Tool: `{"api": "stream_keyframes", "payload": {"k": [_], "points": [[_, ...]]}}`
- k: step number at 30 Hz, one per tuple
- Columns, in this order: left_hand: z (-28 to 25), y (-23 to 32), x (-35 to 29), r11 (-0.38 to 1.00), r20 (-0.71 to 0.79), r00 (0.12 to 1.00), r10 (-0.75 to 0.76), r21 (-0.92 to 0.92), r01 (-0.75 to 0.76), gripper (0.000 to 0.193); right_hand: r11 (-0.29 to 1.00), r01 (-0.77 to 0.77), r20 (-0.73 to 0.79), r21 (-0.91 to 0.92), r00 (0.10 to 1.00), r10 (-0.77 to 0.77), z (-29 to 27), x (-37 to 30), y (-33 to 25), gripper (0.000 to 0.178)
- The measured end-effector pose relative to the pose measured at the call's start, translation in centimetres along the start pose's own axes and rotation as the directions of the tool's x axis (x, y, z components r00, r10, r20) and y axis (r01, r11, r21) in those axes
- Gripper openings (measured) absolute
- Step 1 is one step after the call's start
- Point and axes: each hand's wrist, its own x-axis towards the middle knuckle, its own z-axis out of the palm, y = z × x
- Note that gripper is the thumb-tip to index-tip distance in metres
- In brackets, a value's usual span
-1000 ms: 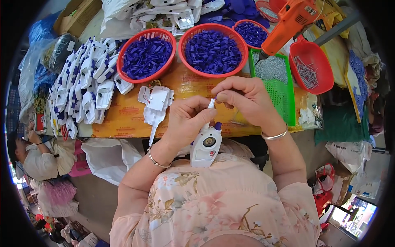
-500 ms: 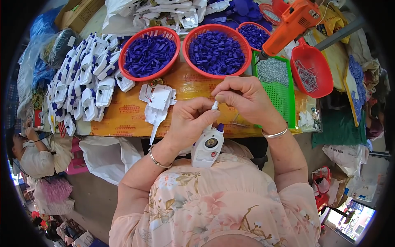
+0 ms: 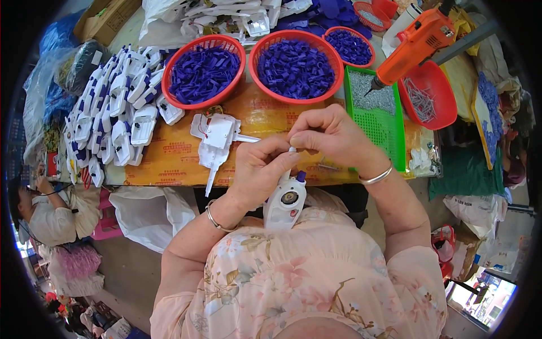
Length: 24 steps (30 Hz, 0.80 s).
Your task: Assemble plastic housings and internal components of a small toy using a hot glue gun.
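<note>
Left fingers (image 3: pixel 284 163) hold white plastic piece (image 3: pixel 279 209) by stem; right fingers (image 3: pixel 308 139) pinched at tip; red baskets (image 3: pixel 296 101) beyond.

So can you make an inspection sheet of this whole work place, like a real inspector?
Surface: tabletop, orange-brown, partly shiny.
Things: white casing in hand; open casing on the tabletop.
Clutter: many casings heaped at left; purple parts in red baskets; green tray with small metal pieces; orange power tool above it.
Hands: left hand grips the white casing's narrow end; right hand pinches at its tip, contents too small to tell.
Cables: red wire on the open casing.
Surroundings: another person at far left; white bag below the table edge.
</note>
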Motion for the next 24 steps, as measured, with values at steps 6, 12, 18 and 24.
{"api": "stream_keyframes", "payload": {"k": [6,12,18,24], "points": [[0.0,-0.1,-0.2,0.995,-0.033,0.998,-0.055,-0.089,0.052,0.005,0.995,0.078,-0.094,0.057,0.993,-0.073,1.5,-0.4,1.9,0.009],[-0.7,0.8,-0.1,0.950,-0.090,0.993,-0.072,-0.308,0.041,0.024,0.985,0.045,-0.244,0.168,0.970,-0.002,3.2,-1.1,1.9,0.026],[-2.4,0.3,0.7,0.970,-0.266,0.964,-0.010,-0.238,-0.055,0.021,0.990,-0.077,-0.041,0.114,0.996,0.082,4.2,-4.2,3.9,0.042],[-3.5,1.0,2.8,0.919,-0.386,0.921,-0.044,-0.377,-0.114,0.021,0.915,-0.209,0.073,0.345,0.978,0.197,5.0,-2.8,3.6,0.020]]}}
